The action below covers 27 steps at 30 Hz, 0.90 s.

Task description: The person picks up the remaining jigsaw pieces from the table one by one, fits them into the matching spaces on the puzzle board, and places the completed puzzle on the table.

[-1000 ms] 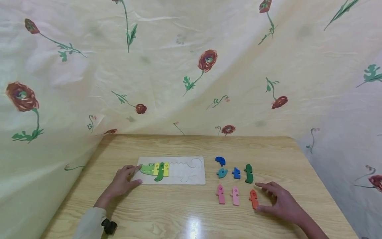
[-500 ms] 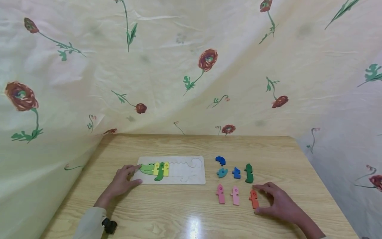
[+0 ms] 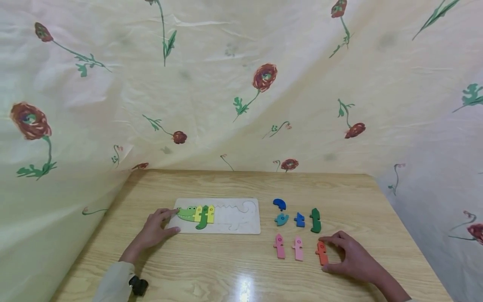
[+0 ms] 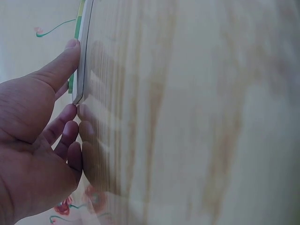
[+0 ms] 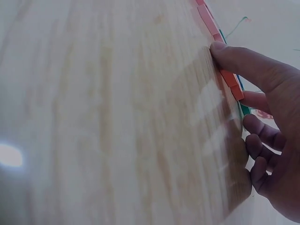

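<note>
On the table, the orange piece lies between right-hand fingers.

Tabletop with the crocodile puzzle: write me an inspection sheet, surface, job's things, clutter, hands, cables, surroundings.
Surface: wood-grain tabletop, bright reflection near the front.
Job's things: puzzle board bearing crocodile head, two yellow pieces and green leg piece; seven loose pieces to its right.
Clutter: black object by the left sleeve; cannot tell whether worn.
Hands: left hand touches the board's left end; right hand pinches the orange piece.
Cables: nothing seen.
Surroundings: flower-patterned sheet behind and at both sides.
</note>
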Each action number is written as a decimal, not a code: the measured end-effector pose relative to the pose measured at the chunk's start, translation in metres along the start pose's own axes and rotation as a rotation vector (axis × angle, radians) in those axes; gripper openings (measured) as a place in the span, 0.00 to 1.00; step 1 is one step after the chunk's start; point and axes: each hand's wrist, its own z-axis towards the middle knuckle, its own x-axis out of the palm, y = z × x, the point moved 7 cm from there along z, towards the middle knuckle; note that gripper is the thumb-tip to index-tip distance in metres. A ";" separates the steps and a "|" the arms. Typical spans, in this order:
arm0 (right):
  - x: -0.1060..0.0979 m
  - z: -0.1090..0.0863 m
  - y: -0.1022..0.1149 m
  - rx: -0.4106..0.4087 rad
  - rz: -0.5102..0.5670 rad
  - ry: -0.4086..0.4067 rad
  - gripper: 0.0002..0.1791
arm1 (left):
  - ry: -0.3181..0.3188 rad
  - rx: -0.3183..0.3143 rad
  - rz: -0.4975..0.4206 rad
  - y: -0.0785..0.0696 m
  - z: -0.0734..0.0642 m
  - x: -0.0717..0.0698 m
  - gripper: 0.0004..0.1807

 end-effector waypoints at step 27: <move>-0.038 0.023 0.057 -0.262 -0.052 -0.236 0.37 | -0.005 0.003 -0.024 -0.001 -0.001 -0.001 0.36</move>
